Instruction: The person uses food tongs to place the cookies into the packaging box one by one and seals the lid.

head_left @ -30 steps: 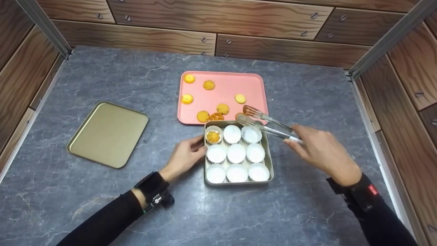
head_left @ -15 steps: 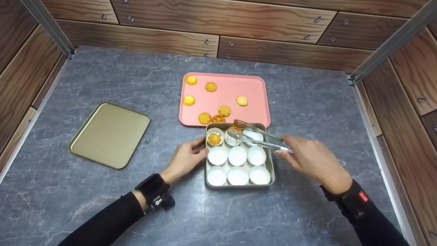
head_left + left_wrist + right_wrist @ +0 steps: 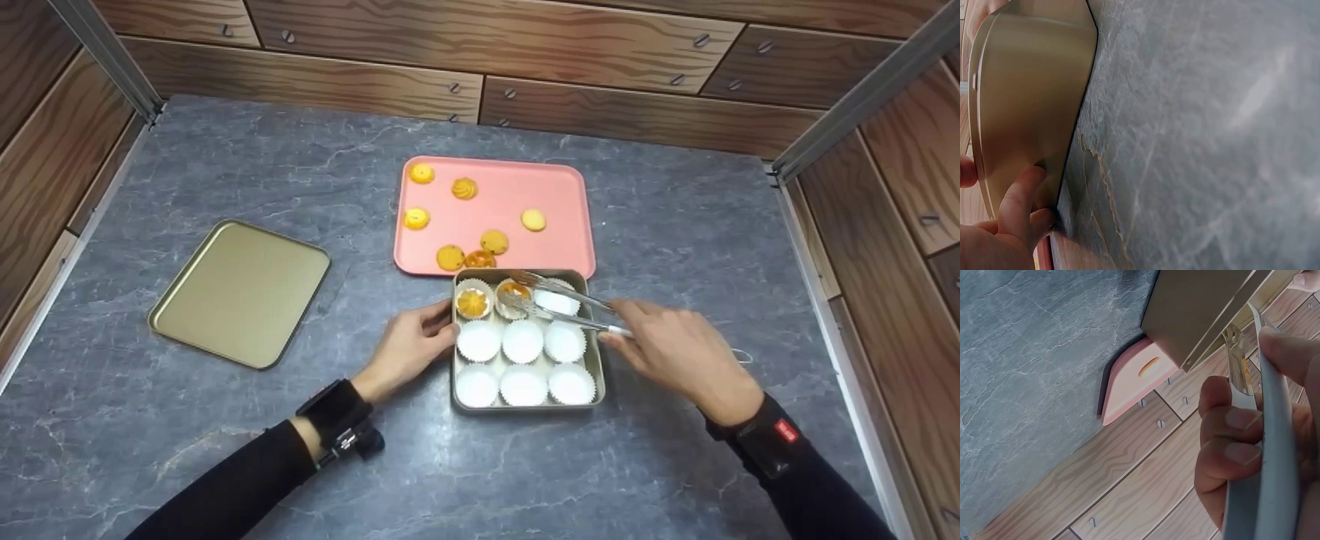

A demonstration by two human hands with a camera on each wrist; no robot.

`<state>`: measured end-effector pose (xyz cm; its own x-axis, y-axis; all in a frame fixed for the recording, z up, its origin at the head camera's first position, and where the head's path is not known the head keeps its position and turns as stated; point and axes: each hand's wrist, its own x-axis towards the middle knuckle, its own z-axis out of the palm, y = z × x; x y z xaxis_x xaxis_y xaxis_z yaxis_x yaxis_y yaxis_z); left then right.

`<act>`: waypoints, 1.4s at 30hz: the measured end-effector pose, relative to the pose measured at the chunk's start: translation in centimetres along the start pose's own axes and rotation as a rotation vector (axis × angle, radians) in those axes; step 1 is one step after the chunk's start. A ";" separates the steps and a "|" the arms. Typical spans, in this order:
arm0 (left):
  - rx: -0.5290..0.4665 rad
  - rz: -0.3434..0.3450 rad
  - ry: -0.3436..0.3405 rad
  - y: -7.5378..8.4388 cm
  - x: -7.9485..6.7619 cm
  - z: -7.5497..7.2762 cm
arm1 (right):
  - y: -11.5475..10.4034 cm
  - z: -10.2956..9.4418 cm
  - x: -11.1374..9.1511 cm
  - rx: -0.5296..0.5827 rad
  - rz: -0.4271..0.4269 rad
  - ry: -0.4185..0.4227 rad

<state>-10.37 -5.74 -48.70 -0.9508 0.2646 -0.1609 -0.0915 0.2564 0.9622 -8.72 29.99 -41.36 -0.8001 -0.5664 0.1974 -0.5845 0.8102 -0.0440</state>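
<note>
A gold tin (image 3: 527, 407) holds rows of white paper cups (image 3: 523, 342). My left hand (image 3: 409, 337) grips its left wall; in the left wrist view the thumb is at the rim and the fingers (image 3: 1022, 197) press the outer side. With my right hand (image 3: 675, 352) I hold metal tongs (image 3: 577, 319) by their white handles (image 3: 1278, 439). The tong tips reach into the back row, on either side of an orange-brown cookie (image 3: 514, 288) in the middle cup. A flower-shaped yellow cookie (image 3: 472, 304) sits in the back left cup.
Right behind the tin lies a pink tray (image 3: 499, 169) with several cookies, among them a swirled one (image 3: 464, 188) and a pale round one (image 3: 533, 220). A gold lid (image 3: 244, 292) lies on the left. Wood-patterned walls (image 3: 375, 37) enclose the grey marbled table.
My right hand has moved left, carrying the orange-brown cookie in the tongs from the tray's front edge into the back middle cup. My left hand stays at the tin.
</note>
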 end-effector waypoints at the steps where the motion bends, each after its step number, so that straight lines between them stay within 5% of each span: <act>1: 0.002 -0.002 0.000 0.0 0.0 0.0 | 0.0 0.0 0.0 -0.002 0.003 -0.003; 24: 0.016 -0.018 0.001 0.0 0.0 -0.1 | -0.1 0.5 0.4 -0.019 0.040 -0.061; 42: 0.005 -0.034 0.001 0.0 -0.1 -0.1 | 0.2 0.1 -0.1 0.093 0.099 -0.077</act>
<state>-10.34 -5.82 -48.63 -0.9474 0.2549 -0.1936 -0.1226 0.2699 0.9551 -8.78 30.17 -41.51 -0.8605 -0.4969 0.1121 -0.5090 0.8475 -0.1505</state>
